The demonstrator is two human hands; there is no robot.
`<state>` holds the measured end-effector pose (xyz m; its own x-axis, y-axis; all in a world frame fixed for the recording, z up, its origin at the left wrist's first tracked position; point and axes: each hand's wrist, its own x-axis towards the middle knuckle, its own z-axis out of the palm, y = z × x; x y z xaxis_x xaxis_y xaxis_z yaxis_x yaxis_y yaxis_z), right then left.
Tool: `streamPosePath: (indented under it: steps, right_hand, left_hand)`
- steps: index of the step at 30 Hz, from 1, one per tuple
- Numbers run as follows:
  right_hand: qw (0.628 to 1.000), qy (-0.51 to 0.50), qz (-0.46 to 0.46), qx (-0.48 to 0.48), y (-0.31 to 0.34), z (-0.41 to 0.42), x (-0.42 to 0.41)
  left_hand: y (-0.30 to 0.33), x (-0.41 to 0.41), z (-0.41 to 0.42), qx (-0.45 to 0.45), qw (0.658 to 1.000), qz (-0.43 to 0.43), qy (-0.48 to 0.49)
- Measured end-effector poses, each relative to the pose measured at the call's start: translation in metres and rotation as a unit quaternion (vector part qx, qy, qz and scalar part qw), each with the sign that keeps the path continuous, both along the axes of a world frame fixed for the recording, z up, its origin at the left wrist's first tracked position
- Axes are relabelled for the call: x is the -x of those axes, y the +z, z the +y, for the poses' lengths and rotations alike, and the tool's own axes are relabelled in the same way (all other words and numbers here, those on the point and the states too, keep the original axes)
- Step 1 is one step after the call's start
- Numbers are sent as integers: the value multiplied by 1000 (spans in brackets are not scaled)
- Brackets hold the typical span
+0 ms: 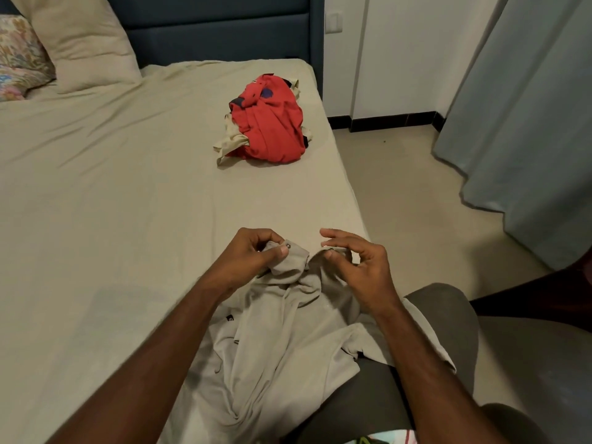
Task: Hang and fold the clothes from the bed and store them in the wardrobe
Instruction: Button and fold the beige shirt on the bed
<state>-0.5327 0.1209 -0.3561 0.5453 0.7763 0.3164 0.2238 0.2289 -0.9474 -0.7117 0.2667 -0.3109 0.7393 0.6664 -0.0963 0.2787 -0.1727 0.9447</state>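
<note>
The red garment (270,123) at one o'clock hides most of a cream piece (231,141) beneath it, the floral pillow (19,56) at ten o'clock is cut by the left edge, and the beige trousers (275,341) run off the bottom edge at six o'clock.

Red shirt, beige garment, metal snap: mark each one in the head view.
red shirt (272,129): head view, on the crumpled middle of the heap.
beige garment (278,354): head view, on its draped body below the hands.
metal snap (288,245): head view, on the round stud beside the left thumb.
</note>
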Motion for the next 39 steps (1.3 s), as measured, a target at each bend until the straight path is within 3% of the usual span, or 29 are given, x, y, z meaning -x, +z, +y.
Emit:
streamPosePath:
  steps: [9,18,24,30,36,39]
  right_hand:
    - [991,2,-128,23,-3,3,10]
    - [965,-18,-260,25,-5,5,11]
    - [969,-44,-242,21,-5,5,11]
    - [970,-54,-234,29,-3,5,14]
    - [919,-85,-386,-2,-9,8,11]
    - [903,-102,-416,-18,-9,9,10]
  left_hand:
    - [11,-18,-13,-132,991,35,-10]
    - [2,-25,-19,-155,986,66,20]
    - [-1,-28,-25,-132,991,33,5]
    - [-3,-24,-26,-170,985,18,-28]
    - [-4,-29,-27,-218,974,47,-32]
    - [-5,-28,-25,-214,976,42,-17]
